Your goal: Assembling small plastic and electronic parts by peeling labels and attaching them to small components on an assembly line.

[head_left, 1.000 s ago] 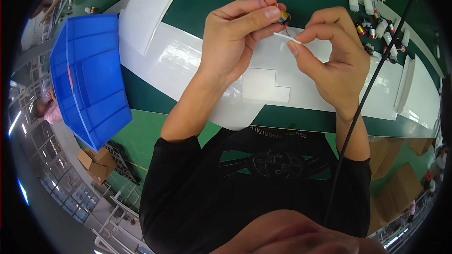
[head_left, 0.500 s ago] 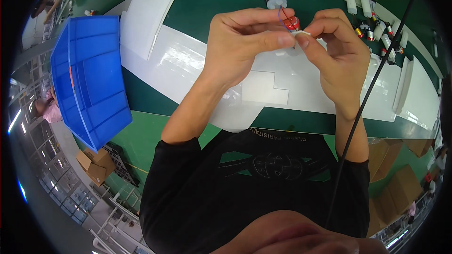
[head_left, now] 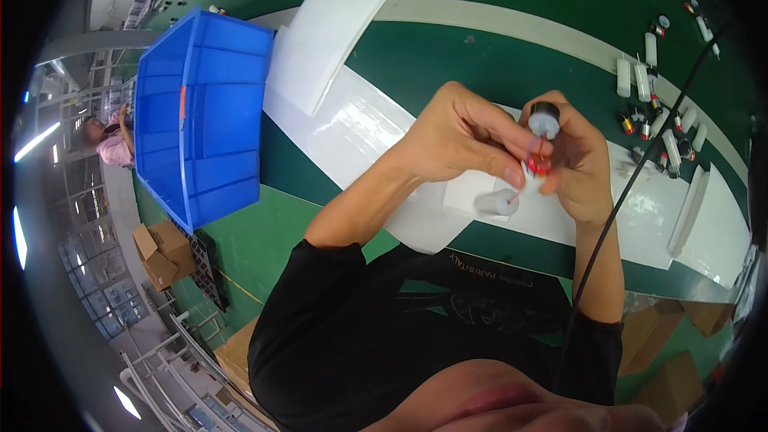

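In front of me my hands hold a small assembly of joined parts over the white sheet (head_left: pixel 432 220). A red part (head_left: pixel 538 165) with thin wires sits at its middle, between my fingertips. Beyond it is a round cap (head_left: pixel 546 120), black with a white face, close against the right fingers. A whitish cylinder (head_left: pixel 498 203) hangs on the near side, below my left thumb. My left hand (head_left: pixel 472 140) is closed, thumb and forefinger pinching beside the red part. My right hand (head_left: pixel 580 164) curls closed round the other side; its fingertips are blurred.
A large blue bin (head_left: pixel 228 120) stands on the left, beside a curved white panel (head_left: pixel 336 28). Several white cylinders with red and black ends (head_left: pixel 642 80) lie at the far right. A black cable (head_left: pixel 632 192) crosses the view on the right. Cardboard boxes (head_left: pixel 164 254) stand on the floor.
The view has shifted, so bench and bin appear farther right. Both hands sit lower and farther right. The cap now lies before the right hand, and the whitish cylinder shows below the left thumb.
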Demonstrator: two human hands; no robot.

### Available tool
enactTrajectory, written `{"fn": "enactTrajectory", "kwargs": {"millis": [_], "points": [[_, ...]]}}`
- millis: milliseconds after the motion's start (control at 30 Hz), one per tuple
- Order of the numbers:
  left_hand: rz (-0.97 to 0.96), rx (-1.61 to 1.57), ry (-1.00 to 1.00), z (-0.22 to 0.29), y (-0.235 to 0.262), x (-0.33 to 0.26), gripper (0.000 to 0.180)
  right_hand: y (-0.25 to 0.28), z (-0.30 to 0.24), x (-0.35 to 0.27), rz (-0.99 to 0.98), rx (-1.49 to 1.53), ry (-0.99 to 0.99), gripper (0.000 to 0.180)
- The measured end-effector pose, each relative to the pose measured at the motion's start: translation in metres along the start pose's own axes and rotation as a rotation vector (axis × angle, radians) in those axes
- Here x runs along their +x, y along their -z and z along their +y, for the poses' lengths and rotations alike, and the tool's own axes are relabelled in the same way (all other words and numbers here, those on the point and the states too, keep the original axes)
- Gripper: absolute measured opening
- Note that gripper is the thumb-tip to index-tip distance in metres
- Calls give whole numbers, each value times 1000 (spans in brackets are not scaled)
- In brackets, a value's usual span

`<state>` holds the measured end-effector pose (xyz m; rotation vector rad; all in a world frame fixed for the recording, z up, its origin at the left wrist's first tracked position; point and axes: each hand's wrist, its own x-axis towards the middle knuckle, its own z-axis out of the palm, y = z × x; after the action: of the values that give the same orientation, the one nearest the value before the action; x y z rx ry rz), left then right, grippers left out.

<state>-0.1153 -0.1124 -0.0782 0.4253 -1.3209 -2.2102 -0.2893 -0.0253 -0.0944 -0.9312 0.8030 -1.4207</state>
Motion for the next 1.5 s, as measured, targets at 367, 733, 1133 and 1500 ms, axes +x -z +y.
{"fn": "enactTrajectory", "kwargs": {"millis": [367, 733, 1133, 1500], "points": [[968, 1682, 77, 146, 178, 32, 41, -13, 24, -3, 2, -1099, 503, 22], [395, 2191, 133, 88, 208, 123, 48, -6, 28, -6, 2, -1249, 437, 18], [382, 421, -59, 117, 60, 66, 41, 6, -9, 0, 355, -1120, 626, 57], [213, -320, 134, 7, -25, 33, 42, -3, 4, -7, 379, -444, 357, 40]]}}
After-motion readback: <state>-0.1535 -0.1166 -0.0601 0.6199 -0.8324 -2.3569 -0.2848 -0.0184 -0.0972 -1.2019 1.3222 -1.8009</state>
